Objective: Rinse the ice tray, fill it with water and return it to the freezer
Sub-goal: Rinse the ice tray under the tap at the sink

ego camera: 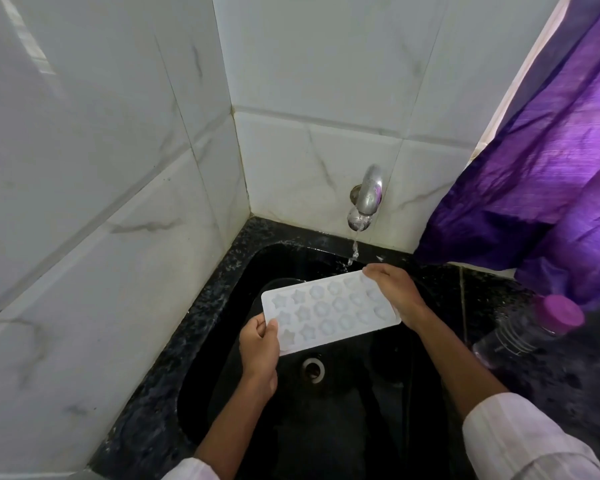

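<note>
A white ice tray (329, 311) with star and flower shaped cells hangs level over the black sink (222, 358). My left hand (260, 351) grips its near left corner. At the far right end my right hand (395, 292) holds the tray, thumb on top. A metal tap (366, 199) on the tiled wall runs a thin stream of water (354, 249) that falls just beyond the tray's far edge, close to my right hand. I cannot tell whether the cells hold water.
The sink's drain (313, 368) shows below the tray. A clear plastic bottle with a pink cap (534, 327) lies on the black stone counter (568, 375) at the right. A purple curtain (541, 161) hangs above it. White tiled walls (118, 202) close the left and back.
</note>
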